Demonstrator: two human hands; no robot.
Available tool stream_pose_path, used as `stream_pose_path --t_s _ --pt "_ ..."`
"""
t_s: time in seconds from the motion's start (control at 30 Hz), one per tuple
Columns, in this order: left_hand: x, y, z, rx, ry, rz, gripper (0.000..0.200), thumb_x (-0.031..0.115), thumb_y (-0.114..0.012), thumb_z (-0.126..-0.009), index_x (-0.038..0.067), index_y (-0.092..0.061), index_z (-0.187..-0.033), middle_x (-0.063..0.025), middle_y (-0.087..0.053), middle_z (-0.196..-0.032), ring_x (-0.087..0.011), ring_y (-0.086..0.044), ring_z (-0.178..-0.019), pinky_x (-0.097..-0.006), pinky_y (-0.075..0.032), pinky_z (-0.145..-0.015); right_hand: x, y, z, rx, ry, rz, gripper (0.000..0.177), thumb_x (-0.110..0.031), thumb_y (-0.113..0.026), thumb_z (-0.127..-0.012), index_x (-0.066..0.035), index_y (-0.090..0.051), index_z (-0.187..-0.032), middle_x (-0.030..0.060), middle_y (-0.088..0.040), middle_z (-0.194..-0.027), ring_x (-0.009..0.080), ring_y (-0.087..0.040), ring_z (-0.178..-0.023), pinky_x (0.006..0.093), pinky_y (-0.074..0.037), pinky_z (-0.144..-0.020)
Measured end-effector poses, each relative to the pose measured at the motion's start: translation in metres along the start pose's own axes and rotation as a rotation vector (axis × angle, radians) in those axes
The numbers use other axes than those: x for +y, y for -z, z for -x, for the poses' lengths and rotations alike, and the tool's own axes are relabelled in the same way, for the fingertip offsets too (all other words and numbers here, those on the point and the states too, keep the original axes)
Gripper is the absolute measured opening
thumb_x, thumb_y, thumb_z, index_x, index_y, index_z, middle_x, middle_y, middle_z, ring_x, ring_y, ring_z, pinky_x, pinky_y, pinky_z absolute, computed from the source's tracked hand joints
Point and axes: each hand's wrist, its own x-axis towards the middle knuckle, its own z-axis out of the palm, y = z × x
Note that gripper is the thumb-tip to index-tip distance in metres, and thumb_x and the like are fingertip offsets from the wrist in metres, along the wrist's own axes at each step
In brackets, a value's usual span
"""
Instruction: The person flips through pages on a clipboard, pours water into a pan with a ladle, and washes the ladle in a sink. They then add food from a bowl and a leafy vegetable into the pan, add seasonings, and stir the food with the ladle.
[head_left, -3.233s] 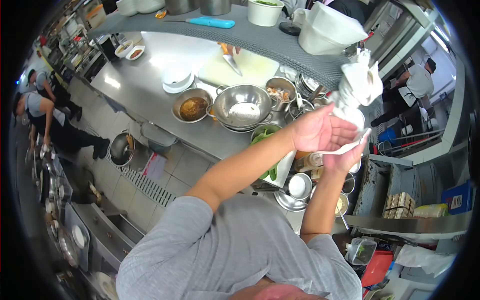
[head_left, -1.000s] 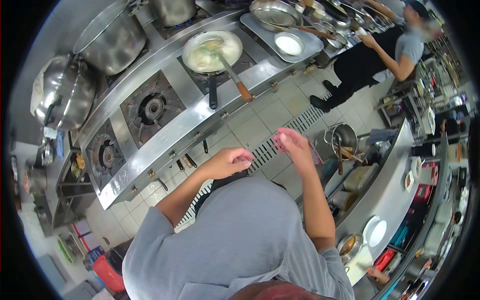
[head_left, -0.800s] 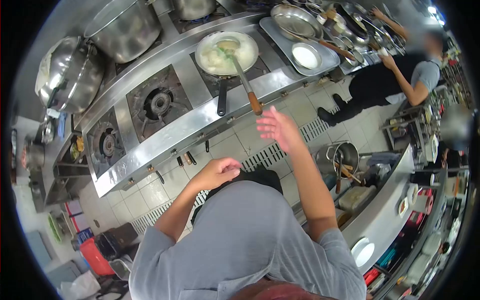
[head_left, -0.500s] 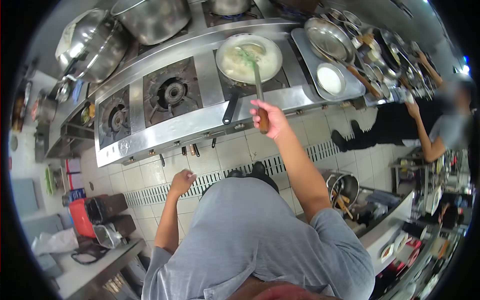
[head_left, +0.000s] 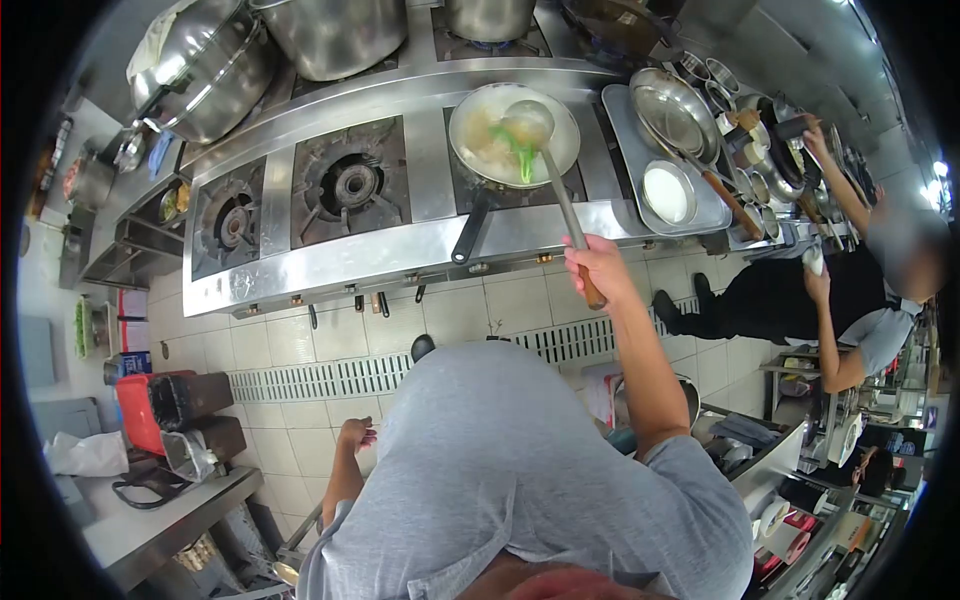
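My right hand (head_left: 597, 268) is closed round the wooden-ended handle of a long metal ladle (head_left: 562, 195). The ladle's round bowl sits inside a pan (head_left: 463, 150) on a burner, at the pan's upper right. Bright green vegetable pieces (head_left: 522, 152) lie in pale brownish liquid beside the bowl. The pan's black handle (head_left: 470, 230) points toward me over the stove's front edge, untouched. Low at my left side hangs my left hand (head_left: 357, 433), its fingers loosely bent and apart, holding nothing.
Two burners (head_left: 352, 185) lie left of the pan. Big steel pots (head_left: 335, 35) stand behind. To the right, a metal tray (head_left: 620, 110) carries a white-filled bowl (head_left: 668, 193) and a strainer (head_left: 675, 110). A co-worker (head_left: 800, 300) stands at the right. Bins (head_left: 180, 410) are at the left.
The ladle has swung to the pan's right side and my right hand has moved right and nearer me. Green pieces show more plainly. My left hand has dropped lower; the view has shifted.
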Motion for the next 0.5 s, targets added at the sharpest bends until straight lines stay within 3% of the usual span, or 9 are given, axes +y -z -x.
stream_pose_path --t_s 0.03,0.13,0.17,0.2,0.5 --pt "0.007 0.003 0.004 -0.002 -0.046 -0.095 0.043 0.040 -0.060 -0.097 0.000 -0.060 -0.116 -0.0148 -0.069 -0.091 -0.0209 -0.065 -0.062 -0.0361 -0.048 -0.051 0.001 0.002 0.000 0.026 0.053 0.079 0.032 -0.010 -0.065 -0.090 0.003 -0.057 -0.117 0.0011 -0.053 -0.069 0.0089 -0.049 -0.049 0.0244 -0.039 -0.041" --pt "0.012 0.014 -0.021 -0.059 -0.172 0.064 0.045 0.041 -0.060 -0.097 0.000 -0.060 -0.116 -0.0149 -0.070 -0.091 -0.0193 -0.065 -0.061 -0.0349 -0.047 -0.048 0.002 0.000 0.006 0.118 0.177 0.309 0.036 -0.007 -0.063 -0.088 0.006 -0.056 -0.120 0.0020 -0.053 -0.068 0.0092 -0.048 -0.048 0.0259 -0.039 -0.042" --pt "0.003 0.022 -0.062 -0.116 -0.089 0.183 0.044 0.041 -0.059 -0.097 0.002 -0.060 -0.118 -0.0139 -0.070 -0.091 -0.0187 -0.065 -0.061 -0.0345 -0.048 -0.048 -0.003 -0.005 0.013 0.156 0.196 0.392 0.036 -0.005 -0.063 -0.087 0.007 -0.056 -0.121 0.0023 -0.053 -0.068 0.0093 -0.048 -0.047 0.0264 -0.039 -0.042" --pt "0.016 0.025 -0.054 -0.083 -0.099 0.172 0.044 0.041 -0.058 -0.097 0.003 -0.060 -0.118 -0.0133 -0.070 -0.091 -0.0185 -0.065 -0.061 -0.0347 -0.048 -0.048 -0.009 -0.010 0.018 0.194 0.215 0.474 0.037 -0.004 -0.062 -0.087 0.008 -0.056 -0.122 0.0026 -0.053 -0.068 0.0094 -0.048 -0.046 0.0270 -0.039 -0.042" --pt "0.100 0.053 -0.027 0.004 -0.172 0.109 0.031 0.037 -0.059 -0.097 0.008 -0.062 -0.108 -0.0062 -0.068 -0.083 -0.0162 -0.062 -0.058 -0.0337 -0.046 -0.050 -0.015 -0.044 0.037 0.131 0.202 0.413 0.038 -0.004 -0.061 -0.088 0.007 -0.056 -0.123 0.0005 -0.050 -0.066 0.0095 -0.047 -0.044 0.0271 -0.039 -0.042"
